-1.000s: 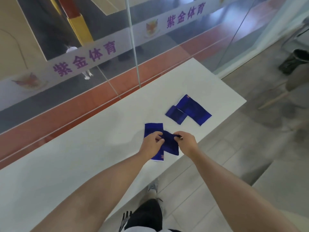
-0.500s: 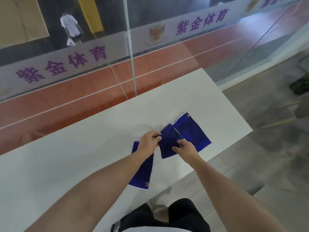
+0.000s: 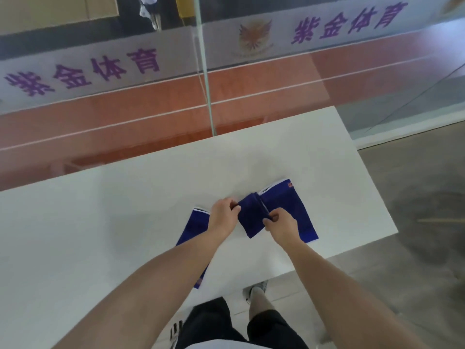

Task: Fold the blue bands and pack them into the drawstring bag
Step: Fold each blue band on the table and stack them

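Observation:
A small folded blue band (image 3: 250, 217) is pinched between both hands just above the white table (image 3: 100, 222). My left hand (image 3: 222, 217) grips its left edge and my right hand (image 3: 280, 226) grips its right edge. Under and to the right of it lies a flat blue band with white trim (image 3: 292, 212). Another flat blue band (image 3: 195, 230) lies to the left, mostly covered by my left forearm. No drawstring bag is in view.
A glass wall (image 3: 206, 71) with purple lettering runs along the table's far edge. The table's right end (image 3: 372, 192) drops to a grey floor. My legs and a shoe (image 3: 254, 290) stand at the near edge.
Both hands carried the folded band from over the left band rightward, next to the right band. The camera has tilted and moved closer to the table.

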Tool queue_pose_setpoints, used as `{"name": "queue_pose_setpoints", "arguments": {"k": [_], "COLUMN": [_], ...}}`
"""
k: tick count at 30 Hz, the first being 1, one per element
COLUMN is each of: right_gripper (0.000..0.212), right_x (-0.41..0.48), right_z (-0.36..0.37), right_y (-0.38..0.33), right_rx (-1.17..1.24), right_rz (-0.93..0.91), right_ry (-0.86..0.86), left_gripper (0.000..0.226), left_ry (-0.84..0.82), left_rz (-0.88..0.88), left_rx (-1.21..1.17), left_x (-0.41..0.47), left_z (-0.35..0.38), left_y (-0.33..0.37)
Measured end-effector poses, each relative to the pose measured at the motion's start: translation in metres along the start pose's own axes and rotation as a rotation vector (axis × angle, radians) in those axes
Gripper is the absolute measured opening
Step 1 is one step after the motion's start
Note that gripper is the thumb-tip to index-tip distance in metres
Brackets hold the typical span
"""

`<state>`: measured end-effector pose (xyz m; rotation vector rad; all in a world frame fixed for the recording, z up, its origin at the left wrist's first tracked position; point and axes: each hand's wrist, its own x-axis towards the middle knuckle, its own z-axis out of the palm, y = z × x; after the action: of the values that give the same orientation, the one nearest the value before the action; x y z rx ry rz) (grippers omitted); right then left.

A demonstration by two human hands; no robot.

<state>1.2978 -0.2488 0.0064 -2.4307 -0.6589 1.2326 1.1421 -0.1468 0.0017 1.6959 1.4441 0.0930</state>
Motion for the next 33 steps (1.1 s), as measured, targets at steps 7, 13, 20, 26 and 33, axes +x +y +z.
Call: {"name": "queue_pose_setpoints", "arguments": {"k": [7,13,20,26,33], "right_gripper": [0.013,0.015,0.022,0.03,0.044], "right_x": [0.015,0.022,0.019,0.013,0.001], "right_z": [0.003,0.007,0.016,0.024,0.027], "right_y": [-0.003,0.0,0.003,0.005,0.002], "right_rx": [-0.075,-0.098,-0.249,-0.292,-0.399], "right_rz": [0.009,0.05,-0.022,-0.026,-0.021], "right_ry": [0.029,0.016,0.028,0.039,0.034], "left_gripper": [0.013,0.014,0.026,0.035,0.022], "left_ry": [0.037,0.039,-0.011,-0.088,-0.162], "left_rz": [0.029,0.059,0.131,0.205,0.149], "left_rx": [0.046,0.099,0.279,0.417,0.29], "left_x": [0.014,0.023,0.028,0.027,0.024], "left_z": [0.014,0.026,0.029,0.03,0.021], "left_y": [0.005,-0.001,-0.014,-0.018,-0.009]}}
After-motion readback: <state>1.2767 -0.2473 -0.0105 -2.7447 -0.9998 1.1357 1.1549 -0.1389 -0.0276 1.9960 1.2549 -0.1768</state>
